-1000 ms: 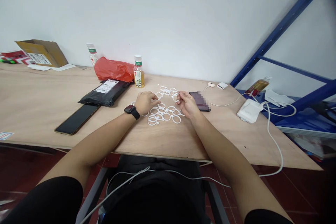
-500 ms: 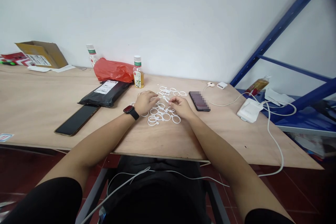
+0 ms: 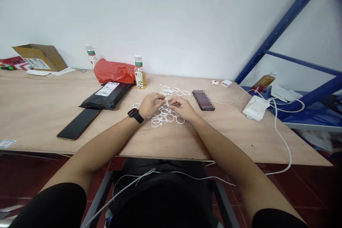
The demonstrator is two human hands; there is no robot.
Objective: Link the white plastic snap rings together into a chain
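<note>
Over the middle of the table, my left hand (image 3: 151,104), wearing a black watch (image 3: 135,114), and my right hand (image 3: 182,107) meet fingertip to fingertip. Between them is a white plastic tie (image 3: 167,100), which both hands pinch; fingers partly cover it, so its full shape is hidden. Several white looped ties (image 3: 170,117), thin rings with a small head, lie in a loose pile beneath and in front of my hands. Another cluster of white rings (image 3: 176,89) lies just beyond my fingertips. One more ring (image 3: 136,105) shows to the left, behind my left wrist.
Right of my hands lies a phone (image 3: 203,100) with a blurred screen. A drink bottle (image 3: 140,73), red bag (image 3: 114,71), black parcel (image 3: 107,95) and dark phone (image 3: 79,123) sit left. A white charger (image 3: 255,108) with cables is at right, near a blue rack (image 3: 283,25).
My left fingertips have moved right and my right fingertips slightly left, closing the gap around the white tie. The tie is now more covered by fingers. The view has shifted slightly.
</note>
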